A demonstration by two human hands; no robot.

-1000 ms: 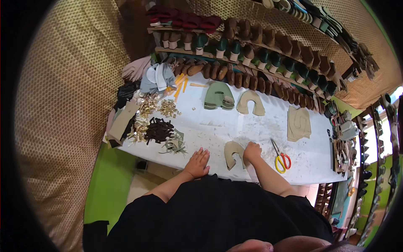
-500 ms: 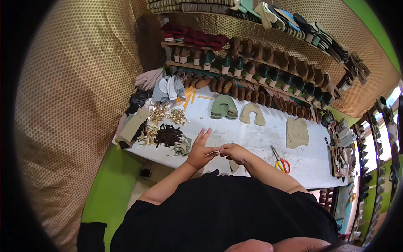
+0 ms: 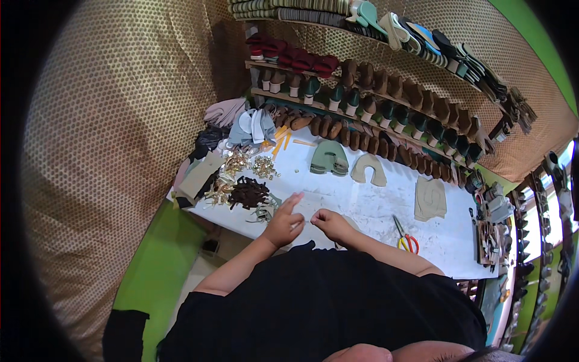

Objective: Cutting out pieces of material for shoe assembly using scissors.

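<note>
Above the near edge of the white table (image 3: 319,199), my hands face each other with a narrow gap between them. My left hand (image 3: 283,226) has its upper fingers stretched outward, while the lower ones curl in toward the thumb. Thumb and forefinger of my right hand (image 3: 330,225) are pinched together. Whatever sits in the fingertips is too small to name. Dark brown strips (image 3: 248,193) lie in a heap beyond my left hand, with sage green strips (image 3: 265,211) next to it. To the right of my right forearm rest scissors (image 3: 408,238) with red and yellow handles.
Small gold metal pieces (image 3: 264,167) are piled at the table's left. Farther back lie stacked green curved pieces (image 3: 329,158), a beige arched piece (image 3: 369,169) and beige flat pieces (image 3: 430,199). Shelves of shoes (image 3: 386,111) line the back; stacked scraps (image 3: 486,238) stand at right.
My hands were touching at the fingertips and are now slightly apart. The lower fingers of my left hand have curled in. The whole view has shifted a little.
</note>
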